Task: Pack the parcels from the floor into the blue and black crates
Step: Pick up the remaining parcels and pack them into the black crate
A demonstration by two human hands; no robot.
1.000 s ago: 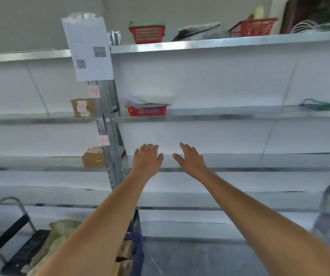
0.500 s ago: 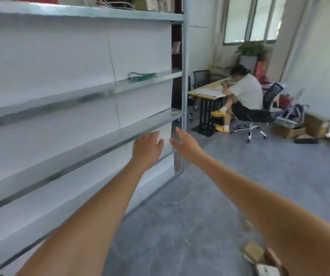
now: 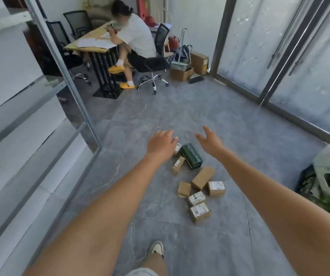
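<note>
Head view, swung since a second before from the metal shelving [image 3: 40, 124] round to the grey floor [image 3: 239, 148], past the seated person at the desk [image 3: 92, 44] in the far corner. Parcels now in sight for the first time: a loose scatter of small brown cartons on the floor ahead, among them a dark green parcel [image 3: 191, 158], a long brown carton [image 3: 203, 177] just below it, and labelled cartons [image 3: 199, 212] nearest the shoe [image 3: 156, 249]. Left hand [image 3: 161, 145] and right hand [image 3: 210, 141] both extended as before, fingers spread and relaxed, holding nothing, above the far end of the scatter. No blue or black crate visible here. Judged: search for the parcels over, picking not yet begun, crates to be located afterwards.
</note>
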